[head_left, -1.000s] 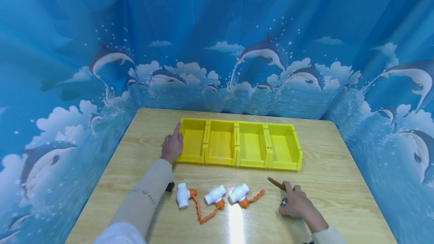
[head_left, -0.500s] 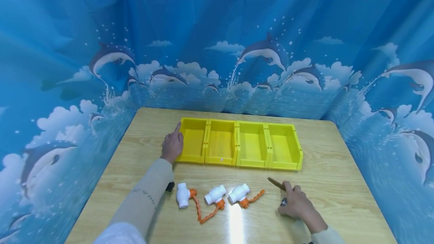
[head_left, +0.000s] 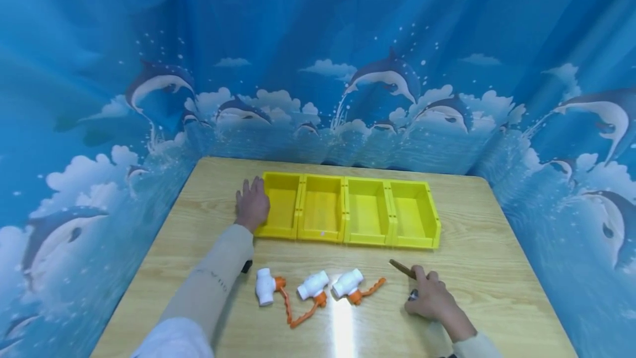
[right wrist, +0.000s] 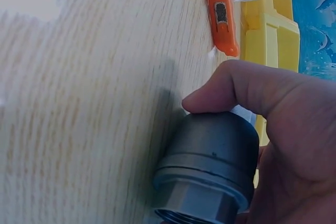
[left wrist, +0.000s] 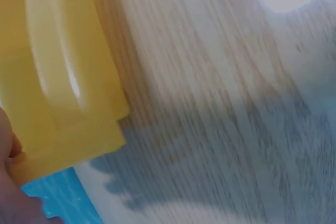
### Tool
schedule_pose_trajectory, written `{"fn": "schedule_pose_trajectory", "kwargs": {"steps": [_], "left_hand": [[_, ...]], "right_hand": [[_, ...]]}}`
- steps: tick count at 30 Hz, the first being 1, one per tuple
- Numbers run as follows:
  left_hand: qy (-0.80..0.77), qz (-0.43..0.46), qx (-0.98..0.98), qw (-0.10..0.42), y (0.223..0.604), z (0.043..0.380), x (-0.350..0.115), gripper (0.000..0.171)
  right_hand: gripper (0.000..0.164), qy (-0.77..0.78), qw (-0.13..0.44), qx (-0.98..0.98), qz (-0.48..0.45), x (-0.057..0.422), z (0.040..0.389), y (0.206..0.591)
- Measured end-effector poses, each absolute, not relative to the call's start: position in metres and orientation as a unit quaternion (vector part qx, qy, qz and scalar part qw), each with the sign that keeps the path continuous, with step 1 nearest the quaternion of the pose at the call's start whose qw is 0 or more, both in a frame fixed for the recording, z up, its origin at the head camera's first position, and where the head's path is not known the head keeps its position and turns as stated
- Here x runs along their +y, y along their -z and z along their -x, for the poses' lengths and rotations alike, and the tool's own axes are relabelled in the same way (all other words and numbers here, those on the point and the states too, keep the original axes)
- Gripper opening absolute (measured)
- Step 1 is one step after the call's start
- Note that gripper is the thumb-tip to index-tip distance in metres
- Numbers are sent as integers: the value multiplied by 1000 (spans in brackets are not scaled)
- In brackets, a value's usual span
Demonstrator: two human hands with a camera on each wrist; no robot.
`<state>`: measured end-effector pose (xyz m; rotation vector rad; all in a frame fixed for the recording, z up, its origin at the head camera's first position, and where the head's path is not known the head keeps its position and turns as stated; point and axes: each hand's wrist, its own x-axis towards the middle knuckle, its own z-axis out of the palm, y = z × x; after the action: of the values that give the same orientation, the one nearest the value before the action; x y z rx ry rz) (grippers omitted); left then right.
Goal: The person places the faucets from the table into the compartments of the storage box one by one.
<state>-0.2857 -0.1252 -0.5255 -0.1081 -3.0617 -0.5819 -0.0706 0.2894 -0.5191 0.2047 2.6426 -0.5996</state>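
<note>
My left hand (head_left: 252, 204) is at the outer side of the leftmost yellow bin (head_left: 275, 232), holding its side wall with a digit over the rim. The left wrist view shows part of that hand (left wrist: 16, 198) against the bin's corner (left wrist: 68, 153). At the right of the table, my right hand (head_left: 433, 297) grips a grey ball valve (right wrist: 210, 153) with a hexagonal threaded end. Its brownish lever (head_left: 401, 268) points out past the fingers towards the bins. Three white ball valves with orange levers lie between the hands: left (head_left: 265, 286), middle (head_left: 313, 284) and right (head_left: 348, 283).
The other yellow bins (head_left: 324, 238) stand joined in a row with the leftmost one, towards the back of the wooden table (head_left: 477, 220). A blue dolphin-print curtain (head_left: 308, 43) surrounds the table's back and sides.
The left hand's fingers have spread; earlier its index finger pointed along the bin's rim. The right hand still holds the grey ball valve in nearly the same place. The head view has shifted slightly.
</note>
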Motion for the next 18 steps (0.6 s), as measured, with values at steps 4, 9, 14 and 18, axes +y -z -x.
{"fn": "schedule_pose_trajectory", "kwargs": {"steps": [4,9,14,18], "left_hand": [[181,25,-983,25,525,290,-123,43],[204,19,-978,38,530,291,-125,40],[232,9,-972,46,532,287,-125,46],[211,6,-977,37,530,285,-123,54]], "right_hand": [[90,212,213,950,-84,290,71,521],[90,211,204,952,-84,290,70,523],[91,210,190,956,-79,290,68,524],[90,207,191,956,-76,290,69,521]]}}
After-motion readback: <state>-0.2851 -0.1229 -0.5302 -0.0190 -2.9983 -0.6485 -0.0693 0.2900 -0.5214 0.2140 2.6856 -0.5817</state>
